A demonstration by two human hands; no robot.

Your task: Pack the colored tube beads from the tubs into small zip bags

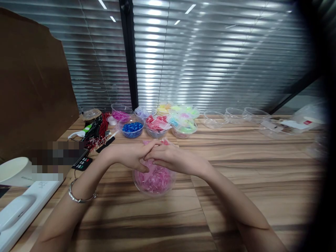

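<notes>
A round clear plastic bowl (pixel 136 183) stands on the table in front of me, filled with small shiny pink pieces (pixel 156 180). Over its far side my two hands meet, fingers overlapping. My left hand (pixel 131 155) has its fingers and thumb closed around a small see-through pink plastic bag (pixel 150 168). From the other side my right hand (pixel 168 159) grips the same bag, its fingers bent inward. The bag is mostly covered by the hands, and its opening cannot be made out. Pink and red bits show just beyond the fingers.
Behind stand clear bowls of blue pieces (pixel 132 128), red packets (pixel 157 124) and pastel packets (pixel 185 122). Several empty clear bowls (pixel 215 120) line the back right. At left are red and black wires (pixel 101 127), a remote (pixel 82 163), a white cup (pixel 17 171) and a cardboard sheet (pixel 34 84).
</notes>
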